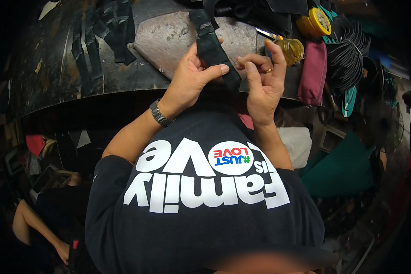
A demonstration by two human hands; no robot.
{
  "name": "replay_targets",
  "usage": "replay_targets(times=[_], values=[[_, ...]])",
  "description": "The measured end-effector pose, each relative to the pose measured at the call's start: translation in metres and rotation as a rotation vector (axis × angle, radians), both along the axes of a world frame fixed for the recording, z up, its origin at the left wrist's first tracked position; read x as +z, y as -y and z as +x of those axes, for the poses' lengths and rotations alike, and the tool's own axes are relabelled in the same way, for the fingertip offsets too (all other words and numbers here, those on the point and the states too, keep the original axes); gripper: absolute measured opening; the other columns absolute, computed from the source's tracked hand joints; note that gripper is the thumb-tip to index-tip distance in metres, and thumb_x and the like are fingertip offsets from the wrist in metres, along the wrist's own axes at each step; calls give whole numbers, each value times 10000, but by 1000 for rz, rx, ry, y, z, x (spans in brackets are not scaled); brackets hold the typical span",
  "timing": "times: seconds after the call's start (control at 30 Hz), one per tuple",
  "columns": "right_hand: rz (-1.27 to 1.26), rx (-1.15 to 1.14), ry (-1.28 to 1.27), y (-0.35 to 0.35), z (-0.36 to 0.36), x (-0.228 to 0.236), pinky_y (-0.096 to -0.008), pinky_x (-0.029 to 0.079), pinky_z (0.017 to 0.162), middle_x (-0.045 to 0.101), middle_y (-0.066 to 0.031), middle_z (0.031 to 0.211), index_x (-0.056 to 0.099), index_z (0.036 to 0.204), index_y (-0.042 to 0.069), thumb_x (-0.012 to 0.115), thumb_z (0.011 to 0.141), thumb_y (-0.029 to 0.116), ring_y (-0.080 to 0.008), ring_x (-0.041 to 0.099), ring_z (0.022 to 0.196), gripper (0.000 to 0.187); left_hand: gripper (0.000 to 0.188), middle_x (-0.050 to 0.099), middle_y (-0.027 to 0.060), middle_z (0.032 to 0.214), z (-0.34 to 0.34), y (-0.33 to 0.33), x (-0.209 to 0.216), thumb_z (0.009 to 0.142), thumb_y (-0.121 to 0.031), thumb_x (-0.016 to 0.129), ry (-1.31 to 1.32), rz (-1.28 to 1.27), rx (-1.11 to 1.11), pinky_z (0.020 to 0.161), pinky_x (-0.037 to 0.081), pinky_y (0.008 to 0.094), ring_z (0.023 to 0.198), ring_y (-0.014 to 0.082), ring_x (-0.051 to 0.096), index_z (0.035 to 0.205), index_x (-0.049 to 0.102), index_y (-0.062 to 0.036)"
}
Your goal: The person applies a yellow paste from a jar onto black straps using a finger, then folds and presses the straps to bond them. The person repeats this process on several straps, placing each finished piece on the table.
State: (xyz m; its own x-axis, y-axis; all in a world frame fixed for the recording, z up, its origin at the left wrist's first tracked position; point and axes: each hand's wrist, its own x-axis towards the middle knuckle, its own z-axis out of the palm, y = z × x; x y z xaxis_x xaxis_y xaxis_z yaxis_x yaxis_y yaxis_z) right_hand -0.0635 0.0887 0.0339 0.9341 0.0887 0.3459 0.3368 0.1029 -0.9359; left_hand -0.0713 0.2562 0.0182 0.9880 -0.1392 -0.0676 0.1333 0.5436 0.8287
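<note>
My left hand (191,78) grips a black strap-like strip (211,48), its thumb lying across the strip's face. The strip is held at a slant over a worn grey-brown slab (162,39), with its lower end hanging past the bench edge. Just right of it, my right hand (266,77) is raised with the index finger stretched up and the other fingers partly bent. Its fingertips are close to the strip's edge; nothing shows between them. A glass jar of amber-yellow contents (291,51) stands behind my right hand.
More black strips (116,34) lie on the dark workbench (45,68) at left. On the right are a yellow tub (315,23), a maroon pouch (312,73) and a bundle of thin black straps (349,57). Green cloth (342,169) lies lower right. Another person's limb (39,228) shows lower left.
</note>
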Motion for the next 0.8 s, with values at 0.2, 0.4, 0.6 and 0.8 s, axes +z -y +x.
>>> replay_targets(times=[0.2,0.4,0.6,0.8], values=[[-256,-64,-18,6,-5,-4,-327,427,999,561,-116,1220,612,1215,19,714,895,117,-208,553,1127,349,590,650,16,1067,1,-1,1,911,14,687,-23,-42,4,764,524,206,923,64,634,1439,432,-53],[-379,-53,27,4,-7,-2,-309,436,1007,524,-104,1273,672,1131,-11,715,889,26,-175,548,1152,249,568,652,20,1071,-1,-2,0,927,-4,678,1,-3,-1,761,524,204,929,60,633,1437,432,-53],[-213,-79,30,-4,-5,0,-284,491,882,576,-97,1189,730,1031,21,761,842,38,-181,588,1022,192,529,662,23,1065,-1,-2,-1,937,-23,679,1,-3,-10,762,520,204,939,63,637,1415,456,-54],[-549,-199,284,1,0,5,-350,457,939,603,-100,1172,757,977,52,785,787,19,-249,546,1106,194,472,677,44,1105,-2,-4,-4,965,-36,647,-47,-68,-32,780,558,220,936,83,658,1402,470,-49]])
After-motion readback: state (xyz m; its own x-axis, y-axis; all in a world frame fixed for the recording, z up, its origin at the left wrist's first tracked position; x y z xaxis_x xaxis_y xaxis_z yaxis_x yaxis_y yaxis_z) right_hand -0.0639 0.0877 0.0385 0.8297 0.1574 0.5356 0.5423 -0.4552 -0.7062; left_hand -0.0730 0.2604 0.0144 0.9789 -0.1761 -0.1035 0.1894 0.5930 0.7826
